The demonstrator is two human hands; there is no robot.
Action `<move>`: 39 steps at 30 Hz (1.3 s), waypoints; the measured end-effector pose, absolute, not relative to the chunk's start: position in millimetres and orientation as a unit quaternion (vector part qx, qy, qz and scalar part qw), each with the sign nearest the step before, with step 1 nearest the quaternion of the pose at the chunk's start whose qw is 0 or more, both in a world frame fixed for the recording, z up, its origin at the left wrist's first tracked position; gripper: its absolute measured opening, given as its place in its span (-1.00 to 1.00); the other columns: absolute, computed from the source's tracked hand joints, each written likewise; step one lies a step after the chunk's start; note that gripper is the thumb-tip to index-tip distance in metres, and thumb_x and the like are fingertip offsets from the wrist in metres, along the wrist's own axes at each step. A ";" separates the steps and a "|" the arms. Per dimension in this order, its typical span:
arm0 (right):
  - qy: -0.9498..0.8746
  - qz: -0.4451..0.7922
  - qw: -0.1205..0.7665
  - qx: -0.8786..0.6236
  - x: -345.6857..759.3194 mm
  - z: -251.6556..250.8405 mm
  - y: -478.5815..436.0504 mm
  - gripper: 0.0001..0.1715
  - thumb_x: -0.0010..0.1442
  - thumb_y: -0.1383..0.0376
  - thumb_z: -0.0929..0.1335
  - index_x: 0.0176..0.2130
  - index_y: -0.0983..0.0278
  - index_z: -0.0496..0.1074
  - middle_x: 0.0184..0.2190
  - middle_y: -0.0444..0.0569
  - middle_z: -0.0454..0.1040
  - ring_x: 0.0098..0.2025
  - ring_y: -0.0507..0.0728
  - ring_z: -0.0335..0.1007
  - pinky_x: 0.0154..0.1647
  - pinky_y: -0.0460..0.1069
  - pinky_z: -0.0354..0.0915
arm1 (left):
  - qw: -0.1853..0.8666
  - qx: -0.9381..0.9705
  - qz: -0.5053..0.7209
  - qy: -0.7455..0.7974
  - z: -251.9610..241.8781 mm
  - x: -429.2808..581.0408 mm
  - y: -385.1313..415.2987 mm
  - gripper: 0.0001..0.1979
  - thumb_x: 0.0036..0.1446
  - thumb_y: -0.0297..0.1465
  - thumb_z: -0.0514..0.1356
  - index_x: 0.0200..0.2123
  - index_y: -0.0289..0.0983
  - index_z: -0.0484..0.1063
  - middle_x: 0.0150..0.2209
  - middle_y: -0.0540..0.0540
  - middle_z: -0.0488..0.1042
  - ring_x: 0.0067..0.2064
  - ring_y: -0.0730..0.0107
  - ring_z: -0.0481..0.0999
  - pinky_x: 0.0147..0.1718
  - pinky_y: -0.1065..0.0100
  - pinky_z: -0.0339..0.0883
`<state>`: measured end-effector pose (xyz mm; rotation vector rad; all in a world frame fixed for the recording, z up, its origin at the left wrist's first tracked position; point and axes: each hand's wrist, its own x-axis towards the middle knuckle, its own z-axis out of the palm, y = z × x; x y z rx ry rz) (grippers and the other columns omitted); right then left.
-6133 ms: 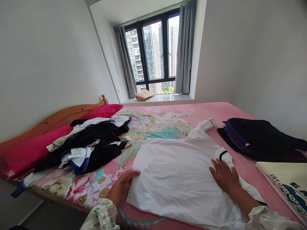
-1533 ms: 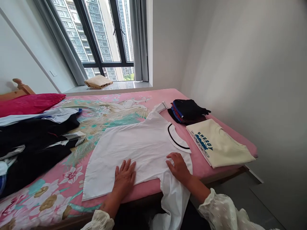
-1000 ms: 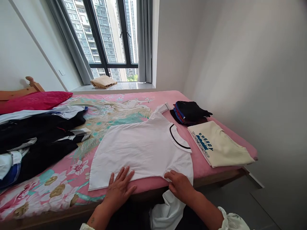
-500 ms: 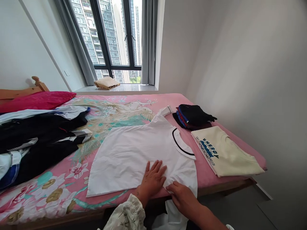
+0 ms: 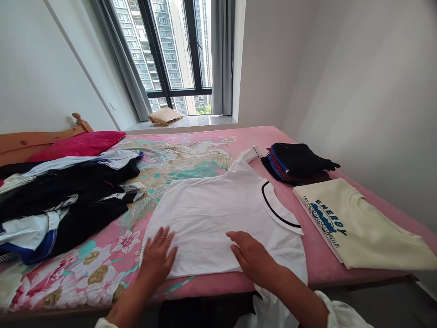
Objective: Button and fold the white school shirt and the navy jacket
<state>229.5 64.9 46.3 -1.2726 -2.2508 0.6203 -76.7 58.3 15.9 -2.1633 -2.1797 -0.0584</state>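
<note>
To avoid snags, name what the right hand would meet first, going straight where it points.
The right hand would likely meet the black-trimmed white T-shirt first; whether they touch now is unclear.

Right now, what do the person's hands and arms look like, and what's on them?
The left hand and right hand are bare, with no gloves or watch showing. The right sleeve is whitish and loose, with a frilly, gathered cuff. Only a small whitish edge of the left sleeve peeks in at the bottom.
</note>
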 end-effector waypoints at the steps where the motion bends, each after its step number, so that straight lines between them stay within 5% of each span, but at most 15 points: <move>1: -0.831 0.214 0.250 -0.449 211.6 43.9 73.2 -0.51 0.29 0.27 0.11 0.17 0.29 0.21 0.11 0.07 0.32 0.13 0.14 0.22 0.17 0.08 0.16 | 0.021 -0.742 -0.040 -0.669 14.6 -54.8 65.4 -0.51 0.24 -0.28 -0.14 0.20 -0.22 0.19 0.31 -0.06 0.03 0.35 0.24 -0.10 0.26 0.00 -0.18; 6: -0.884 0.164 0.139 -0.414 191.3 2.8 130.0 -0.42 0.27 0.19 0.15 0.25 0.21 0.10 0.29 -0.04 0.05 0.33 0.16 -0.15 0.31 0.22 -0.16 | -0.062 -0.788 -0.042 -0.611 -4.9 5.0 90.5 -0.46 0.25 -0.21 -0.13 0.28 -0.12 0.00 0.34 -0.03 -0.07 0.35 0.18 -0.11 0.25 -0.10 -0.26; 10: -0.785 0.130 0.028 -0.605 260.8 -18.4 180.4 -0.30 0.28 0.12 0.10 0.31 0.34 -0.05 0.34 0.03 -0.16 0.36 0.16 -0.33 0.34 0.19 -0.33 | -0.048 -0.695 0.025 -0.717 -17.4 -59.7 85.1 -0.26 0.12 0.05 -0.10 0.30 -0.14 -0.07 0.35 -0.06 -0.17 0.36 0.07 -0.20 0.22 -0.20 -0.41; 15: -0.750 0.123 0.044 -0.648 254.8 2.2 198.9 -0.29 0.30 0.14 0.05 0.29 0.50 -0.04 0.33 0.14 -0.11 0.36 0.20 -0.30 0.33 0.12 -0.25 | -0.009 -0.632 0.082 -0.771 7.8 -100.8 110.2 -0.25 0.07 -0.01 -0.01 0.20 -0.38 0.19 0.30 -0.28 0.04 0.34 -0.09 -0.14 0.21 -0.24 -0.29; 19: -0.858 0.143 0.123 -0.477 189.2 5.9 204.0 -0.33 0.32 0.12 0.01 0.30 0.35 -0.02 0.33 0.01 -0.08 0.36 0.14 -0.29 0.34 0.08 -0.27 | -0.064 -0.783 -0.023 -0.618 26.1 -45.0 168.6 -0.45 0.23 -0.17 -0.16 0.21 -0.23 0.18 0.30 -0.12 0.07 0.33 0.19 -0.04 0.24 0.02 -0.08; 27: -0.782 0.142 0.000 -0.607 232.3 -21.1 307.9 -0.33 0.31 0.12 0.01 0.32 0.29 -0.09 0.35 -0.02 -0.19 0.36 0.17 -0.34 0.31 0.23 -0.30 | -0.110 -0.720 0.017 -0.685 -13.7 -58.4 265.3 -0.29 0.15 0.05 -0.16 0.30 -0.14 -0.06 0.36 -0.04 -0.20 0.36 0.09 -0.25 0.21 -0.23 -0.43; 30: -0.773 0.122 0.004 -0.622 230.9 -25.3 331.8 -0.35 0.28 0.23 0.04 0.31 0.34 -0.06 0.34 0.13 -0.16 0.35 0.27 -0.30 0.26 0.35 -0.32 | -0.083 -0.684 0.011 -0.725 -20.1 -59.6 288.1 -0.37 0.20 -0.09 -0.17 0.29 -0.19 -0.02 0.36 -0.09 -0.17 0.36 0.04 -0.24 0.19 -0.28 -0.41; 34: -0.838 0.105 0.027 -0.535 210.3 -33.3 348.7 -0.38 0.25 0.33 0.06 0.28 0.18 0.03 0.32 -0.09 -0.06 0.35 0.07 -0.26 0.33 0.11 -0.37 | -0.061 -0.796 -0.020 -0.602 -26.7 -40.0 310.3 -0.45 0.21 -0.37 -0.19 0.27 -0.15 0.04 0.34 -0.02 -0.04 0.35 0.34 -0.12 0.28 0.02 -0.35; 39: -0.820 0.067 0.041 -0.567 230.4 -44.9 394.4 -0.34 0.28 0.09 0.03 0.30 0.23 -0.02 0.33 -0.09 -0.07 0.34 0.13 -0.24 0.32 0.17 -0.26 | -0.077 -0.731 -0.020 -0.678 -36.3 -75.0 349.0 -0.40 0.19 -0.04 -0.18 0.27 -0.03 -0.01 0.35 0.06 -0.12 0.36 0.20 -0.19 0.22 -0.20 -0.45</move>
